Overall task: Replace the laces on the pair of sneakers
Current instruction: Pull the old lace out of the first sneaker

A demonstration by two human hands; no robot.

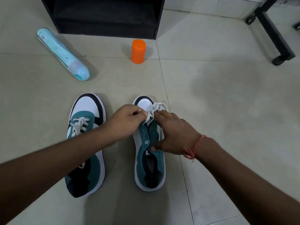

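Teal suede and white soles — both sneakers sit side by side on the tiled floor (211,111), toes pointing away. The left sneaker (86,143) looks fully laced. The right sneaker (148,159) is the one being worked on: its white lace (154,109) only runs through the eyelets near the toe, and the upper eyelets look bare.

The left hand (125,122) has its fingers curled in, pinching the lace just above the tongue. The right hand (172,133) rests over the shoe's outer side, fingertips up at the lace and thumb tucked against the collar, holding the shoe down. Can't tell if this lace is going in or coming out, honestly.

Either way, my take: keep that right hand pinning the shoe so it doesn't slide on the tile, and pull the lace straight along the eyelet's line — not sideways, or it bunches and twists. Work one crossing at a time and keep the two ends even.

Further off there's a light blue bottle (63,54) lying on its side, and an orange container (138,51) standing near the black shelf (103,15).
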